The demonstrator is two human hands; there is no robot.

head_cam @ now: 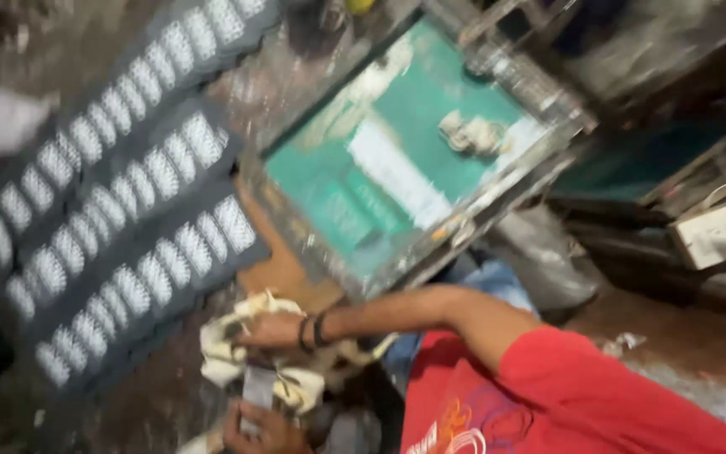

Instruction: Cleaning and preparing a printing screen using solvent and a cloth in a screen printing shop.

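A dark, grimy work surface [170, 395] fills the left and middle of the frame, smeared and blurred by camera motion. Across the upper left, dark printed sheets [119, 202] lie flat on it in overlapping rows, each carrying lines of white oval marks that run diagonally toward the top centre. Just right of them, in the centre of the frame, a framed printing screen [413, 151] with a green mesh and a metal border rests tilted on the surface, a crumpled pale rag [470, 133] lying on its mesh. At lower centre a stained cream cloth [228, 349] sits bunched on the surface, just below an orange-brown patch [283, 273].
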